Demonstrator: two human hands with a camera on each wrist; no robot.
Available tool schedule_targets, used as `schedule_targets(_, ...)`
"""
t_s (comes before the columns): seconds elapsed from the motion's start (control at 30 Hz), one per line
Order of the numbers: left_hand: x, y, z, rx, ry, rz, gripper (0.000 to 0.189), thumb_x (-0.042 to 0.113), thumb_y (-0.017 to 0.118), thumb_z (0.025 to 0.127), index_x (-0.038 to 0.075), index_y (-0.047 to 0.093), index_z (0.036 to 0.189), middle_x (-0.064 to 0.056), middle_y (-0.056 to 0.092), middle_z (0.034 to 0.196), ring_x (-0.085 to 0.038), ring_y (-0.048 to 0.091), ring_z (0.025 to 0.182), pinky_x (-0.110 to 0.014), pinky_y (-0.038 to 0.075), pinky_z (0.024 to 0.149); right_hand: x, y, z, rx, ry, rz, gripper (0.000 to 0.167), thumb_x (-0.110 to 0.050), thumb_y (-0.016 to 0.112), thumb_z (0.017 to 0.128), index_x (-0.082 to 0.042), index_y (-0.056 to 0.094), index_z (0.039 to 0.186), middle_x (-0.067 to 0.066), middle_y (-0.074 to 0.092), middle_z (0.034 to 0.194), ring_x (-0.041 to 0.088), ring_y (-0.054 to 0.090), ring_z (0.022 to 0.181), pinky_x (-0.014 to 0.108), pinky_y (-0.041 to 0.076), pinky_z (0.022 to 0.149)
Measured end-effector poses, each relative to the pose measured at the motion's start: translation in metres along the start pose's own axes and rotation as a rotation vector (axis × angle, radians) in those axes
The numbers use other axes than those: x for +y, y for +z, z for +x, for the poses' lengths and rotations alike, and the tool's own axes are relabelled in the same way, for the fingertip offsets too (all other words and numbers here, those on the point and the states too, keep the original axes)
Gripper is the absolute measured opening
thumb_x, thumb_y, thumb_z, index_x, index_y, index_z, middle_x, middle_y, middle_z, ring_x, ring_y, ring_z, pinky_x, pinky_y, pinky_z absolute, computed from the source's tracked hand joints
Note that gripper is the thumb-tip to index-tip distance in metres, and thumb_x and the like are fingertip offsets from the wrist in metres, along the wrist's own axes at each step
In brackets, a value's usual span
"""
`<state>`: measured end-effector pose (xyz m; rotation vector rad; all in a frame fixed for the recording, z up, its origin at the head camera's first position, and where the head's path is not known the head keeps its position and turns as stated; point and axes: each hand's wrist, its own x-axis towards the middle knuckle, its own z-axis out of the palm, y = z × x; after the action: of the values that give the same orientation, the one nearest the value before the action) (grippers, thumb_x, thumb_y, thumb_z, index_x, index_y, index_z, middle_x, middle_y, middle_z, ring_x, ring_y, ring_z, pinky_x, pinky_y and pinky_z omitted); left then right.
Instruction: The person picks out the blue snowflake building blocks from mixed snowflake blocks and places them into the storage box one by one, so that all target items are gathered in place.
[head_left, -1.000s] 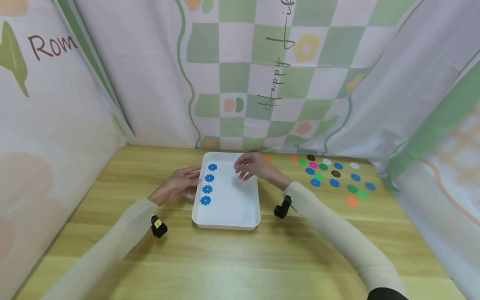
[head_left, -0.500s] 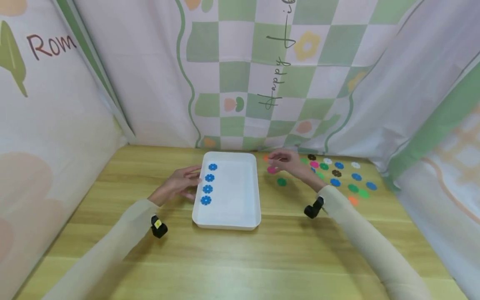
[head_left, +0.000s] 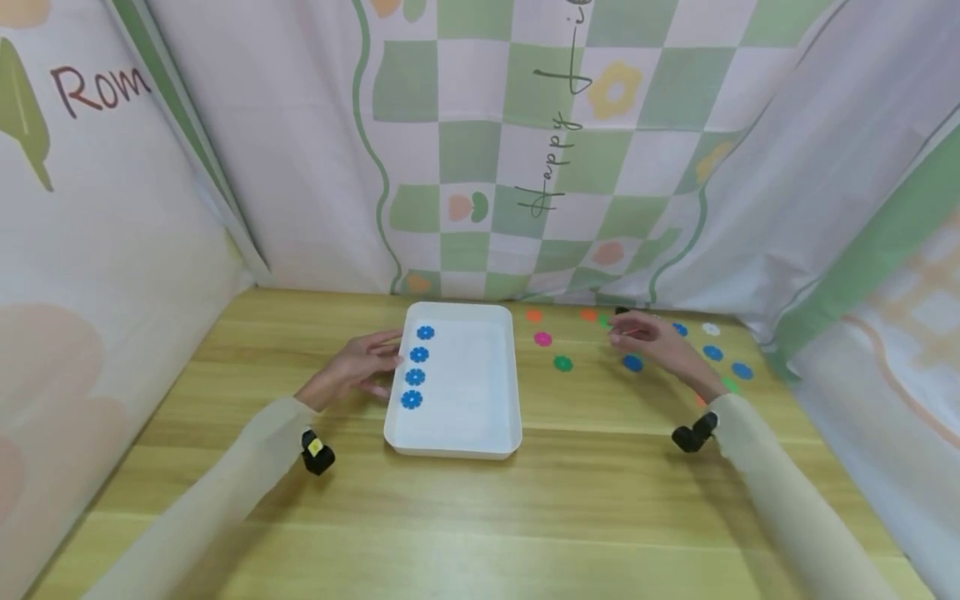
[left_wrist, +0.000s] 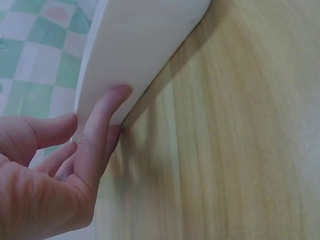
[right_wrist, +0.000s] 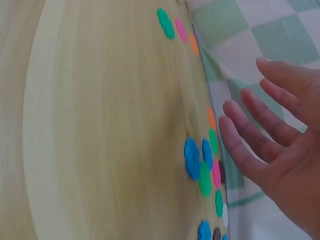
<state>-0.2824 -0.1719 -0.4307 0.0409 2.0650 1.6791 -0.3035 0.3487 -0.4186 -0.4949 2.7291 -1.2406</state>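
The white tray (head_left: 465, 417) lies on the wooden table with several blue flower-shaped discs (head_left: 415, 377) in a column along its left side. My left hand (head_left: 348, 367) rests against the tray's left wall; in the left wrist view, extended fingers touch its outer side (left_wrist: 135, 45) and the thumb tip is at the rim. Over the scattered flower discs on the right hovers my right hand (head_left: 656, 342), hiding some of them. Its fingers are spread and loosely bent, holding nothing in the right wrist view. A blue disc (right_wrist: 192, 159) lies below it.
Between tray and right hand lie a pink disc (head_left: 543, 339), a dark green disc (head_left: 563, 363) and an orange disc (head_left: 534, 316). Blue discs (head_left: 712, 353) and a white disc (head_left: 711, 329) lie farther right. A patterned curtain (head_left: 472, 167) hangs behind the table.
My right hand has moved right from above the tray to above the scattered discs, uncovering the pink and dark green discs. The left hand and tray stay in place.
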Motion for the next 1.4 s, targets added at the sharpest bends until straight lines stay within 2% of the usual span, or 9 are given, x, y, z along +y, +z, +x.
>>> schedule_targets(0.07,0.0,0.0,0.0,0.0,0.002,-0.001,0.066,0.012,0.06,0.107,0.013,0.029,0.166,-0.022,0.035,0.167,-0.045,0.059,0.133,-0.038,0.068,0.078,0.008,-0.006,-0.005,0.004,-0.022,-0.019,0.047,-0.022,0.062,0.107,0.003,0.053,0.146,0.025,0.065,0.133,0.006,0.065,0.111,0.025,0.059,0.094)
schedule_targets(0.13,-0.001,0.0,0.0,0.001,0.002,-0.008,0.066,0.012,0.06,0.107,0.013,0.029,0.166,-0.022,0.035,0.167,-0.045,0.059,0.133,-0.038,0.068,0.078,0.015,-0.011,-0.011,-0.004,-0.015,-0.019,0.046,-0.018,0.062,0.107,0.005,0.052,0.146,0.028,0.063,0.132,0.006,0.064,0.109,0.021,0.059,0.09)
schedule_targets(0.33,-0.002,0.0,0.001,-0.006,0.01,-0.006,0.066,0.012,0.059,0.108,0.012,0.028,0.166,-0.021,0.032,0.168,-0.045,0.057,0.134,-0.039,0.068,0.08,0.026,-0.019,-0.028,-0.062,0.069,-0.072,0.051,-0.017,0.068,0.104,0.006,0.05,0.145,0.03,0.06,0.132,0.028,0.066,0.111,0.027,0.063,0.086)
schedule_targets(0.43,-0.001,0.0,0.001,-0.004,0.005,-0.007,0.066,0.012,0.059,0.108,0.013,0.028,0.166,-0.021,0.032,0.168,-0.045,0.055,0.137,-0.039,0.068,0.079,0.029,-0.016,-0.031,-0.081,0.088,-0.1,0.053,-0.017,0.071,0.102,0.009,0.05,0.144,0.03,0.06,0.131,0.035,0.064,0.114,0.021,0.059,0.085)
schedule_targets(0.53,0.0,0.0,0.001,-0.005,0.004,-0.001,0.066,0.013,0.058,0.108,0.013,0.028,0.166,-0.021,0.031,0.169,-0.045,0.055,0.137,-0.039,0.068,0.079,0.032,-0.012,-0.033,-0.08,0.101,-0.09,0.053,-0.016,0.07,0.102,0.011,0.05,0.142,0.029,0.06,0.129,0.029,0.061,0.111,0.018,0.056,0.085)
schedule_targets(0.73,0.001,0.0,0.001,-0.003,-0.004,-0.028,0.065,0.011,0.058,0.108,0.013,0.029,0.166,-0.021,0.032,0.168,-0.046,0.056,0.136,-0.04,0.068,0.079,0.041,-0.007,-0.036,-0.071,0.111,-0.098,0.049,-0.022,0.069,0.103,0.003,0.056,0.143,0.02,0.058,0.126,0.014,0.055,0.101,0.021,0.052,0.083)
schedule_targets(1.07,-0.004,0.0,0.001,-0.009,0.006,-0.054,0.065,0.009,0.058,0.108,0.014,0.029,0.166,-0.021,0.034,0.167,-0.046,0.053,0.139,-0.039,0.068,0.077,0.04,-0.001,-0.037,-0.088,0.065,-0.126,0.039,-0.018,0.068,0.104,0.001,0.061,0.137,0.017,0.054,0.121,0.018,0.051,0.098,0.023,0.049,0.08)
schedule_targets(1.33,-0.004,-0.001,0.0,-0.017,0.013,-0.042,0.066,0.01,0.057,0.108,0.012,0.026,0.167,-0.021,0.029,0.169,-0.047,0.05,0.141,-0.041,0.068,0.08,0.04,0.0,-0.035,-0.038,0.069,-0.098,0.035,-0.018,0.07,0.102,0.001,0.06,0.13,0.019,0.061,0.119,0.017,0.055,0.098,0.022,0.051,0.079)
schedule_targets(1.4,-0.004,-0.002,0.0,-0.029,0.024,-0.044,0.066,0.01,0.056,0.108,0.012,0.025,0.167,-0.021,0.03,0.169,-0.047,0.05,0.141,-0.039,0.068,0.08,0.04,0.002,-0.035,-0.017,0.04,-0.077,0.033,-0.014,0.072,0.101,0.003,0.06,0.127,0.021,0.063,0.117,0.016,0.059,0.097,0.021,0.053,0.08)
